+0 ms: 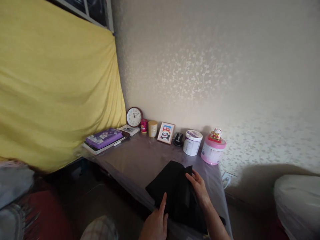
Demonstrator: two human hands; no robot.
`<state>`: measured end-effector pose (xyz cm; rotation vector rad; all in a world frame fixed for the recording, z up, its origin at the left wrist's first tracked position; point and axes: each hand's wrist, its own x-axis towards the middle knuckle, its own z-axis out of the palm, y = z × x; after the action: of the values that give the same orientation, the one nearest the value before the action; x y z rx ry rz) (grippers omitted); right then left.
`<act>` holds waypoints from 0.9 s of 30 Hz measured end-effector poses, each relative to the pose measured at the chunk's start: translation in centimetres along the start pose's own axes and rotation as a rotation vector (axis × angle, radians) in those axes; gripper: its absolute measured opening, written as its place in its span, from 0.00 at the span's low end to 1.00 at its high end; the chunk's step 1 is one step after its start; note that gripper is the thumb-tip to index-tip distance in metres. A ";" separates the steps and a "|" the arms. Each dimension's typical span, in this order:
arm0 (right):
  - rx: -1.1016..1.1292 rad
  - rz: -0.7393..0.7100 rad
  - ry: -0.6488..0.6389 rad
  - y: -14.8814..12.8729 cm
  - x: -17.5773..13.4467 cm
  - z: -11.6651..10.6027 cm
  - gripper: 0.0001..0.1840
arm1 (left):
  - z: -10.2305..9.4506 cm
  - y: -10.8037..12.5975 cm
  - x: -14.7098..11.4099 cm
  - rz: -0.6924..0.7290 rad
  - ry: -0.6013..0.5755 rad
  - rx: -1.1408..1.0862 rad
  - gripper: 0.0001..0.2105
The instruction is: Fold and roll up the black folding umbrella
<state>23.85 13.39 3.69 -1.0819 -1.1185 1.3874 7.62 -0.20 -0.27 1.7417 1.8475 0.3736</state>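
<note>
A black, flat, folded piece [172,186], cloth or stiff sheet, lies on the near part of the table; I cannot make out its exact kind. My right hand [198,188] pinches its raised upper flap between thumb and fingers. At its near left edge, my left hand [156,221] rests with the index finger stretched out along the black surface. The other left fingers are partly hidden. A fold runs down the middle of the black piece, and its lower part reaches the table's front edge under my right forearm.
Along the wall stand a round clock [134,117], a pink can [144,126], a yellow-lidded tub [152,128], a panda picture frame [166,133], a black stapler-like object [178,139], a white tub [192,143] and a pink tub [213,150]. A purple case [105,137] lies left.
</note>
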 end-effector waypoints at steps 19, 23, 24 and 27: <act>-0.165 -0.033 0.109 4.5 4.9 6.6 0.38 | -0.4 -0.7 0.6 -0.025 -0.079 -0.002 0.28; -0.198 -0.031 0.111 4.8 5.3 6.4 0.40 | -0.8 -0.3 -0.1 -0.012 -0.016 -0.091 0.35; -0.207 -0.031 0.111 4.8 5.4 6.5 0.40 | -1.1 -0.1 -0.2 -0.014 -0.025 -0.068 0.35; -0.238 -0.036 0.109 4.8 5.6 6.6 0.42 | -1.8 0.8 -0.3 -0.034 -0.094 0.080 0.36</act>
<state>16.03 18.08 -0.21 -1.2846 -1.2390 1.1731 7.24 -0.08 1.70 1.7474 1.8449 0.2036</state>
